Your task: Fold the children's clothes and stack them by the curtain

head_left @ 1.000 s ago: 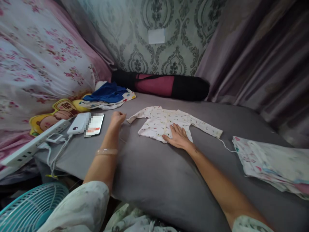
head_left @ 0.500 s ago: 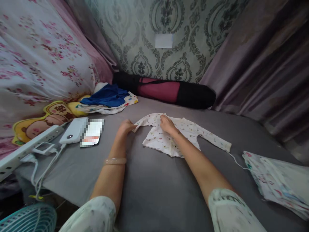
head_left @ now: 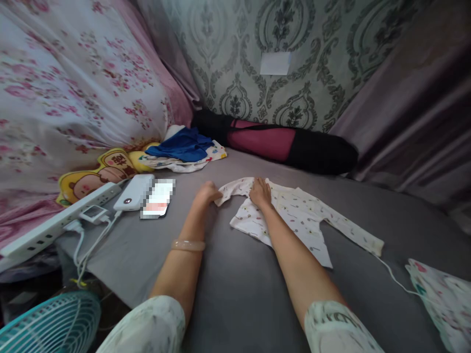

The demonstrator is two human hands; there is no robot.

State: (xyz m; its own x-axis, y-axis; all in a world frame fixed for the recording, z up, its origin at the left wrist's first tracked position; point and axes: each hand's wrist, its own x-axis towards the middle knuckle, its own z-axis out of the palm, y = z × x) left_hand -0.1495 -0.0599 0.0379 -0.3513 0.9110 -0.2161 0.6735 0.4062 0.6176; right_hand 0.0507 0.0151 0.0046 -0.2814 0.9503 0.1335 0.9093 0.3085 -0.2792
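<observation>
A small white baby shirt (head_left: pixel 300 215) with a scattered print lies spread on the grey bed sheet (head_left: pixel 239 294). Its right-hand sleeve stretches out toward the white cable, while the left-hand sleeve bends toward me. My left hand (head_left: pixel 208 192) is closed on the cuff of that bent sleeve; its fingertips are partly hidden. Near the shoulder of the same sleeve, my right hand (head_left: pixel 260 192) presses flat on the fabric, fingers extended.
A blue cloth (head_left: pixel 186 144) tops a clothes pile at the back left. A black and maroon long bag (head_left: pixel 261 141) lies along the wall. Left are a phone (head_left: pixel 158 198), power bank (head_left: pixel 135 192), power strip (head_left: pixel 62 223) and fan (head_left: pixel 55 321). Folded cloth (head_left: pixel 445 299) lies right.
The view has turned left, shifting everything rightward. My right hand has flattened out on the shirt near the shoulder, and the shirt's lower right corner now lies smoother. My left hand stays at the cuff.
</observation>
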